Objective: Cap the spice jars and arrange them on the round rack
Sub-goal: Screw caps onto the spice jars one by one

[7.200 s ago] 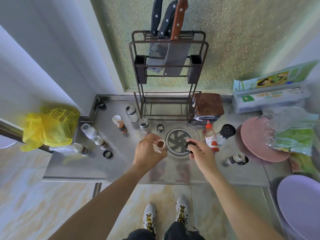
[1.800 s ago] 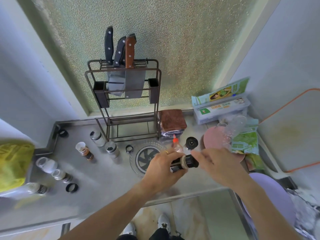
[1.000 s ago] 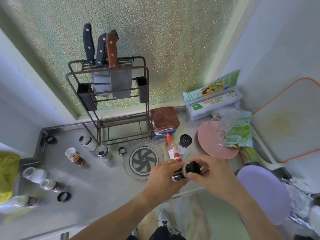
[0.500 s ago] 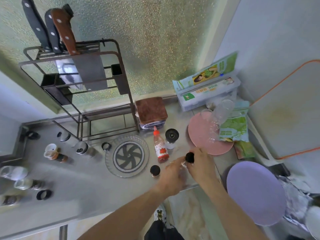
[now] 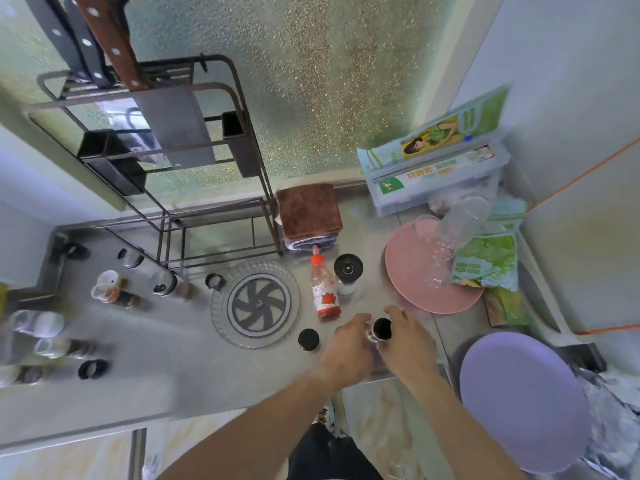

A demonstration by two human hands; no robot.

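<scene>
Both hands meet near the counter's front edge around a small spice jar with a black cap [image 5: 381,330]. My left hand [image 5: 349,348] wraps its left side and my right hand [image 5: 407,344] covers its right side. Another black-capped jar [image 5: 308,339] stands just left of them. The clear round rack [image 5: 255,304] with a dark spoked centre lies on the counter with nothing on it. Several uncapped jars, one with brown spice [image 5: 114,294], and loose black caps [image 5: 91,369] [image 5: 215,281] are scattered on the left.
A red sauce bottle [image 5: 324,292] and a black-topped grinder [image 5: 347,273] stand behind my hands. A knife rack [image 5: 166,161], a brown cloth [image 5: 308,211], a pink plate [image 5: 415,271] under clear cups, a purple plate [image 5: 519,400] and boxes [image 5: 433,168] surround the area.
The jar my hands held tilted above the counter has come down upright near the front edge. A capped jar now stands beside the rack. The view has swung right.
</scene>
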